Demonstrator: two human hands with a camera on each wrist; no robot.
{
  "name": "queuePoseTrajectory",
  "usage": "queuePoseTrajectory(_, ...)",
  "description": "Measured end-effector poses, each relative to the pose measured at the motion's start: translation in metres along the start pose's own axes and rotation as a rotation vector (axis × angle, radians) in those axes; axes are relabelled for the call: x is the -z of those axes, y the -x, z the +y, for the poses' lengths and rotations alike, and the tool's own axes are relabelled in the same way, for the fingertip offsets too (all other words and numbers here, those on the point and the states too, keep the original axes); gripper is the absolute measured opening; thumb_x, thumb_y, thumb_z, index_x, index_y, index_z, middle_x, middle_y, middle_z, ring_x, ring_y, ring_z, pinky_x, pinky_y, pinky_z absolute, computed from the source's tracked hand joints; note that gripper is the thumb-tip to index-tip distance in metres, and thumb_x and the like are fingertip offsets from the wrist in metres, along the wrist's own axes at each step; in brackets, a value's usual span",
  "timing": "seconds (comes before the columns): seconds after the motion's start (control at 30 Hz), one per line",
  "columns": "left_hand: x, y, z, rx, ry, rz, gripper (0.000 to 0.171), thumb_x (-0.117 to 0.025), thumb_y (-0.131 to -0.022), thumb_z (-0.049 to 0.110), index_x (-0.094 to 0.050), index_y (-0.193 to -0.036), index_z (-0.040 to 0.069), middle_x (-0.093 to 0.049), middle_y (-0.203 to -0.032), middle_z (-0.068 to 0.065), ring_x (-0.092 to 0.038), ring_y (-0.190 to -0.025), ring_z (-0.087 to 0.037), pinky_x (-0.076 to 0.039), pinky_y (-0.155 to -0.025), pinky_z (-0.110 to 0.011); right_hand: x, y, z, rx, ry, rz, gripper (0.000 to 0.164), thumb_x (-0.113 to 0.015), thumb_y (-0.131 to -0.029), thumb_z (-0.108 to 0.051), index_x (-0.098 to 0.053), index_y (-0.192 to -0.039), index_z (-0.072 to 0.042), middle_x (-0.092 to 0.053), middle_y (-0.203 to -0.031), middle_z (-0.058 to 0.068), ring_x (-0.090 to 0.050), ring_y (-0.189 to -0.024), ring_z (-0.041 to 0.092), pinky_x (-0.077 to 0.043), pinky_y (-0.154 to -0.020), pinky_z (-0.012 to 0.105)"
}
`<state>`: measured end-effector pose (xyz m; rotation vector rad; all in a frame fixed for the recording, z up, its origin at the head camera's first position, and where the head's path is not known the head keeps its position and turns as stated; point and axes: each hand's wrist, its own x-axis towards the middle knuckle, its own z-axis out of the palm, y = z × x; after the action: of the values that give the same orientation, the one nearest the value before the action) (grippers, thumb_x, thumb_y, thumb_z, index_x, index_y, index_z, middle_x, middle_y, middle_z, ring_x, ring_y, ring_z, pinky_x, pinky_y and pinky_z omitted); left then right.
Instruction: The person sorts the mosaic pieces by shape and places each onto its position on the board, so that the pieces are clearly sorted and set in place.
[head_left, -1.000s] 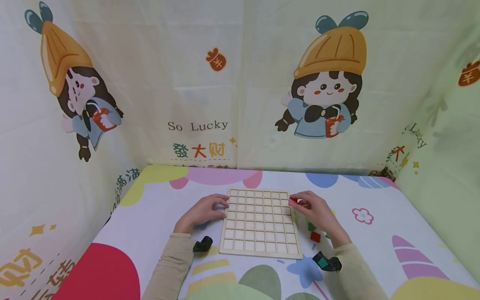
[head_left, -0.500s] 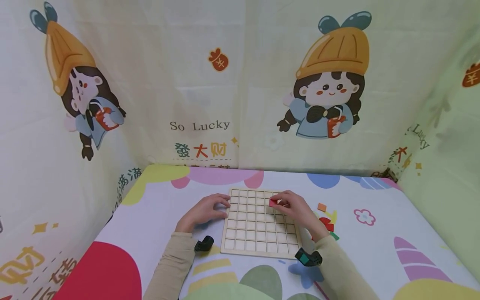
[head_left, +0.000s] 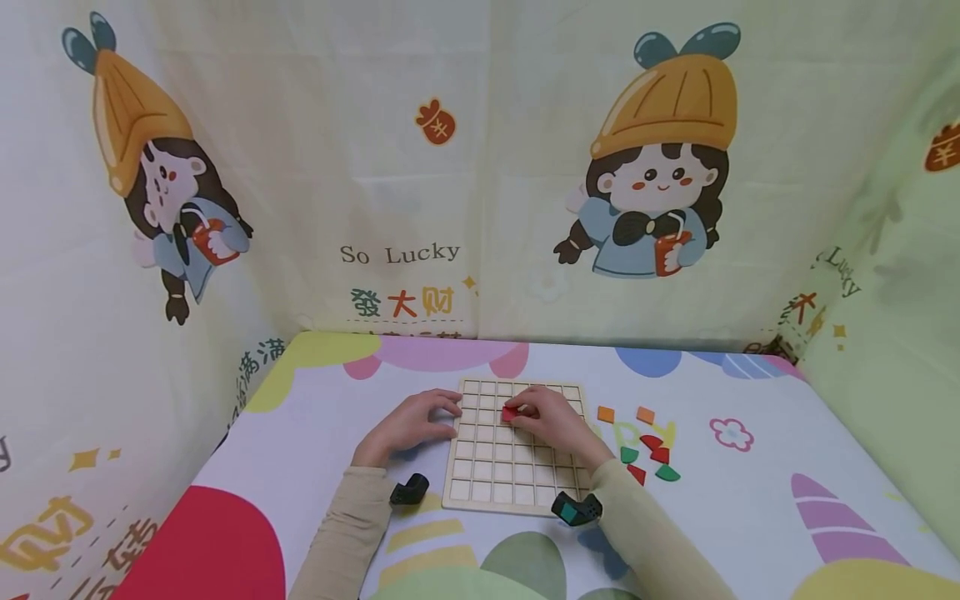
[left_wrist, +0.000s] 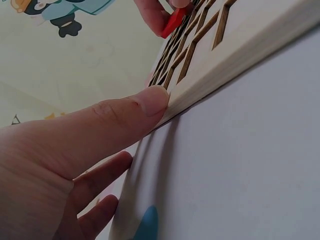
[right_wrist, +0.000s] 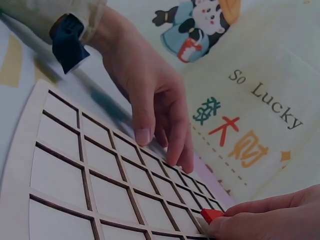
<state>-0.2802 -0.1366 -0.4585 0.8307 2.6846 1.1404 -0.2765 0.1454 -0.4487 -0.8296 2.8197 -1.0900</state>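
Note:
A pale wooden grid board (head_left: 482, 471) with square cells lies on the table. My right hand (head_left: 551, 414) pinches a small red tile (head_left: 508, 413) between thumb and fingers over the board's upper middle cells. In the right wrist view the red tile (right_wrist: 212, 215) sits low, close to the cells; whether it touches the board I cannot tell. My left hand (head_left: 411, 423) rests at the board's left edge, its fingers loosely bent. The left wrist view shows the thumb (left_wrist: 150, 102) against the board's rim (left_wrist: 240, 62), the other fingers spread apart from it.
To the right of the board lie several small pieces: orange squares (head_left: 606, 414), red pieces (head_left: 660, 455) and green quarter-circles (head_left: 667, 472). The tablecloth (head_left: 720, 517) carries printed shapes. Printed cloth walls (head_left: 517, 208) stand behind and on both sides.
My right hand has carried the red tile leftward from the board's right edge to above its upper middle cells, uncovering the loose pieces. My left hand has stayed at the left edge.

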Motion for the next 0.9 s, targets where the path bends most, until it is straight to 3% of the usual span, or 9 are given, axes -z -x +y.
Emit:
queuePoseTrajectory(0.53,0.001,0.0,0.0,-0.007,0.012,-0.002,0.024,-0.076,-0.084,0.016,-0.071,-0.107,0.01,-0.056,-0.138,-0.007,-0.044,-0.134,-0.029,-0.033,-0.112,-0.048,-0.011,-0.003,0.0,-0.035,0.011,0.007,0.023,-0.071,-0.09,-0.016,-0.072,-0.113,-0.013,-0.064,-0.101,-0.003,-0.059,-0.087,0.011,-0.052,-0.082,0.034)
queuePoseTrajectory(0.9,0.001,0.0,0.002,0.041,0.004,-0.007,0.025,-0.077,-0.084,0.014,-0.072,-0.108,0.01,-0.056,-0.139,-0.003,-0.043,-0.135,-0.026,-0.032,-0.113,-0.046,-0.013,-0.005,-0.003,-0.059,0.021,0.009,0.024,-0.071,-0.09,-0.015,-0.073,-0.114,-0.013,-0.063,-0.102,-0.002,-0.056,-0.085,0.011,-0.051,-0.08,0.034)
